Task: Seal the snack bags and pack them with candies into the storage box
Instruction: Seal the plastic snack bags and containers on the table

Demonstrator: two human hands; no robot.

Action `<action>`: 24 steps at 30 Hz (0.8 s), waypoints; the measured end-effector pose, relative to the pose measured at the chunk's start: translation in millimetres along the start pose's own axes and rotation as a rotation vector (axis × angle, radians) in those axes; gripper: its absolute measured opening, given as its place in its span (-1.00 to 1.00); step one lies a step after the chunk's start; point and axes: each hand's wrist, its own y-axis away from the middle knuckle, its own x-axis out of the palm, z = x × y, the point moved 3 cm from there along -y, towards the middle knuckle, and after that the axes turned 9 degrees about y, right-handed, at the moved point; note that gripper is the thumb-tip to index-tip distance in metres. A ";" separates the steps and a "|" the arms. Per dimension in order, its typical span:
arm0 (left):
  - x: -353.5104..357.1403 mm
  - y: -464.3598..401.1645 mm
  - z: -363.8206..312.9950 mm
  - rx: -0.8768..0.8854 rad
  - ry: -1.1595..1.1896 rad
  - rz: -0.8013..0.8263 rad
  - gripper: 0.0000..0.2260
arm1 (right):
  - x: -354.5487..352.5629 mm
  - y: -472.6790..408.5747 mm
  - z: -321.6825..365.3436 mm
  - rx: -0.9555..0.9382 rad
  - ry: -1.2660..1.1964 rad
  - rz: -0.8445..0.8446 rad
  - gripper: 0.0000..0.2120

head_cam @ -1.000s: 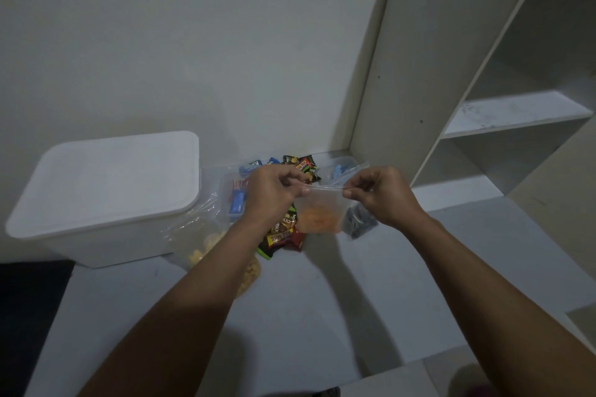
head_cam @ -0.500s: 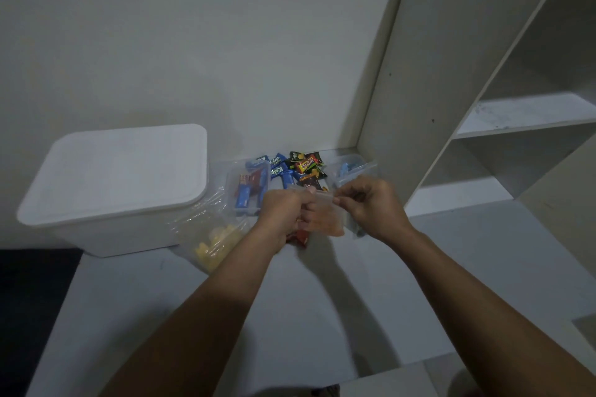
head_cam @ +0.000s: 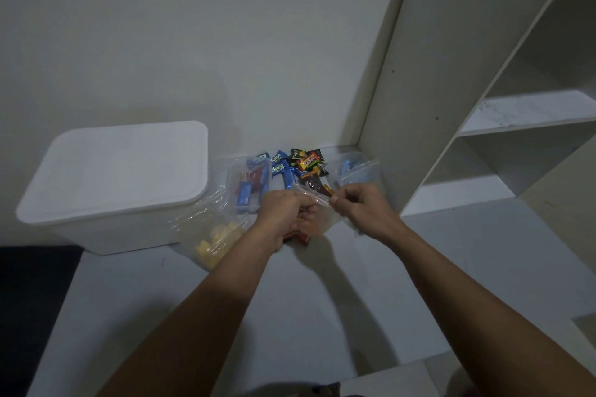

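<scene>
Both hands pinch the top edge of a small clear snack bag (head_cam: 317, 203) with orange pieces inside, held just above the white surface. My left hand (head_cam: 283, 213) grips its left end and my right hand (head_cam: 361, 206) its right end, close together. Behind them lies a pile of wrapped candies (head_cam: 300, 164) in blue, black and orange wrappers. A clear bag with yellow snacks (head_cam: 213, 238) lies left of my left wrist, a bag with blue and brown packets (head_cam: 248, 182) behind it, and another clear bag (head_cam: 353, 169) at the right. The white storage box (head_cam: 122, 177) stands at the left, lid on.
A white wall (head_cam: 225, 42) closes off the back. A tall shelf unit (head_cam: 483, 106) with open compartments rises at the right. The white surface (head_cam: 225, 316) stretches toward me, and a dark area (head_cam: 29, 300) lies past its left edge.
My hands have drawn closer together along the bag's top and lowered toward the surface. The view has shifted, so the box and candies sit higher and more to the right.
</scene>
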 end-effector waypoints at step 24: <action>-115.7 1.2 54.4 0.019 -0.474 -0.084 -0.77 | 99.1 -43.4 35.0 -0.163 0.416 0.484 -0.79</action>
